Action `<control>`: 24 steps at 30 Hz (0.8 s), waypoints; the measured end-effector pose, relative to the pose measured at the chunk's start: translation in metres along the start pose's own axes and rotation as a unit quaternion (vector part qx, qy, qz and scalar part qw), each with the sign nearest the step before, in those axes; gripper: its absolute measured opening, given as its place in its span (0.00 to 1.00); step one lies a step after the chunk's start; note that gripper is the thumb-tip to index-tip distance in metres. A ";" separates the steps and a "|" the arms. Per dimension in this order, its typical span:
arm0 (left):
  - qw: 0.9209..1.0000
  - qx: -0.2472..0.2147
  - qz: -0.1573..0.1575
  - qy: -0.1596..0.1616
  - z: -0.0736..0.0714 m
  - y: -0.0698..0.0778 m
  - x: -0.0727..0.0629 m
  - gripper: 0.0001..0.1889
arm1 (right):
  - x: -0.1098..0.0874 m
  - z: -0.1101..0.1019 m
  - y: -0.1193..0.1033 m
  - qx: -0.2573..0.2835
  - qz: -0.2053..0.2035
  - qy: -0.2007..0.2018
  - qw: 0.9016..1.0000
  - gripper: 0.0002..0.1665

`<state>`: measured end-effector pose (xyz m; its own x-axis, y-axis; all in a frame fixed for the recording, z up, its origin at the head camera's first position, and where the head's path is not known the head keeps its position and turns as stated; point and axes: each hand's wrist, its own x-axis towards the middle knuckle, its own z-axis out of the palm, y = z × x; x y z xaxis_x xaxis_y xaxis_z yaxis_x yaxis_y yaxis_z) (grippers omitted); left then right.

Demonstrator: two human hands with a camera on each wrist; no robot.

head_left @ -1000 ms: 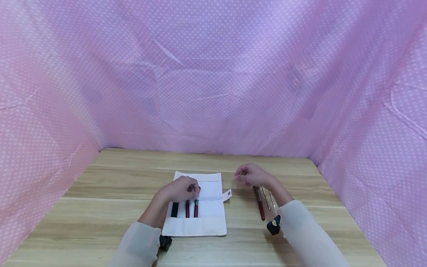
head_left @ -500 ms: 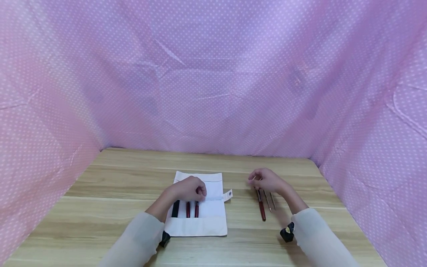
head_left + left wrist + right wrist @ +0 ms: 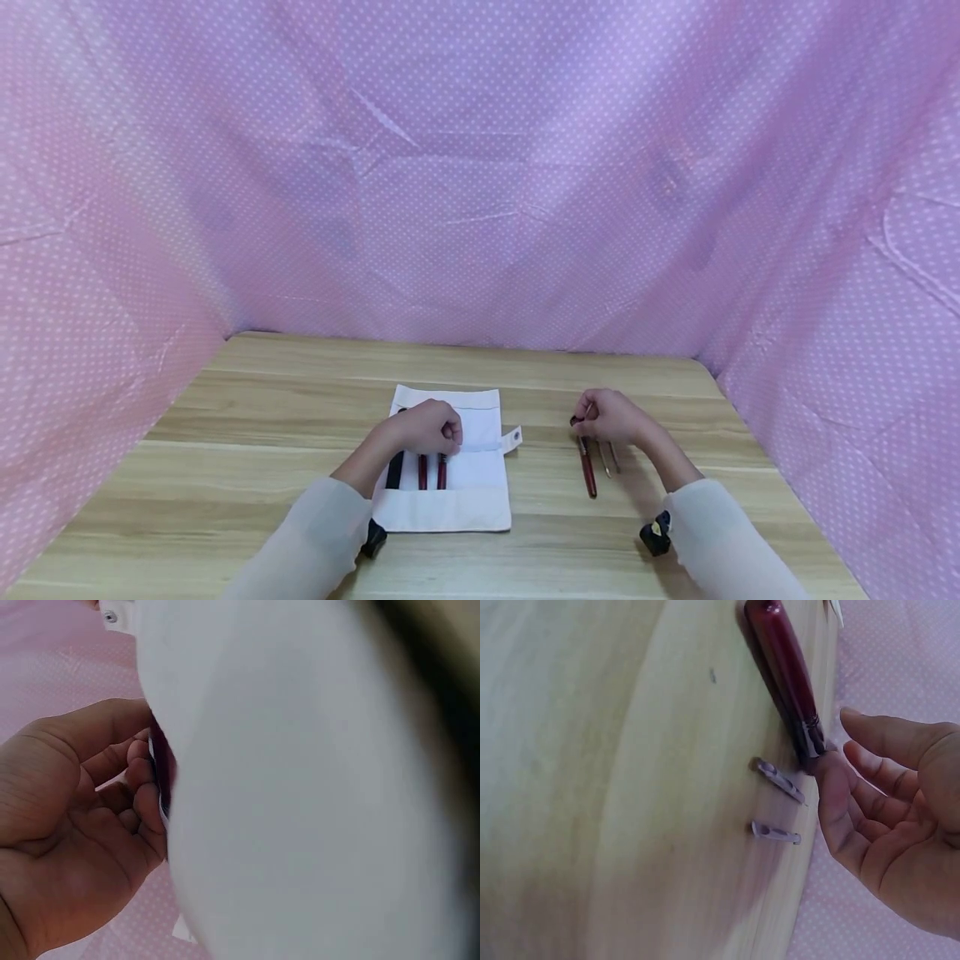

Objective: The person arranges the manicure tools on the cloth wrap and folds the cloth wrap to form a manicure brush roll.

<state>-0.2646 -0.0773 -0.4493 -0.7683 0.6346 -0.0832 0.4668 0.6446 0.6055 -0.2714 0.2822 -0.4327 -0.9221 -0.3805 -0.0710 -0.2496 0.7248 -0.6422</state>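
A white fabric roll (image 3: pixel 480 467) lies unrolled, with a black strip (image 3: pixel 394 471) and two dark red-handled brushes (image 3: pixel 442 473) in its front pocket. Over these my left hand (image 3: pixel 429 427) rests with loosely curled fingers; in the left wrist view its fingertips meet a dark red handle (image 3: pixel 166 769) by the cloth, their tips partly hidden. My right hand (image 3: pixel 611 417) hovers at the far end of another red-handled brush (image 3: pixel 588 475). In the right wrist view its index finger is at the brush's metal ferrule (image 3: pixel 810 733), thumb apart. Two slim metal tools (image 3: pixel 780 781) lie beside the brush.
A snap tab (image 3: pixel 512 438) sticks out from the roll's right side. The wooden table (image 3: pixel 262 417) runs back to a pink dotted cloth (image 3: pixel 480 208) that hangs behind and at both sides.
My right hand has moved right and down to the loose brush's far end. My left hand has shifted slightly right over the roll. Brushes and tools stay nearly in place.
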 end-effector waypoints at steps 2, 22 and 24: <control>1.000 -0.002 0.000 -0.001 0.000 0.000 0.000 0.08 | 0.000 0.002 0.001 -0.001 -0.002 0.001 1.000 0.11; 1.000 -0.019 0.003 0.013 0.003 -0.007 -0.004 0.08 | 0.005 0.026 -0.019 0.046 0.046 -0.008 0.998 0.15; 1.000 -0.020 0.004 0.014 0.003 -0.007 -0.003 0.08 | 0.006 0.028 -0.018 0.052 0.053 -0.010 0.997 0.15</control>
<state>-0.2640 -0.0823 -0.4559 -0.7768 0.6272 -0.0562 0.4560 0.6219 0.6366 -0.2638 0.2508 -0.4424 -0.9356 -0.3162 -0.1571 -0.1178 0.6991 -0.7052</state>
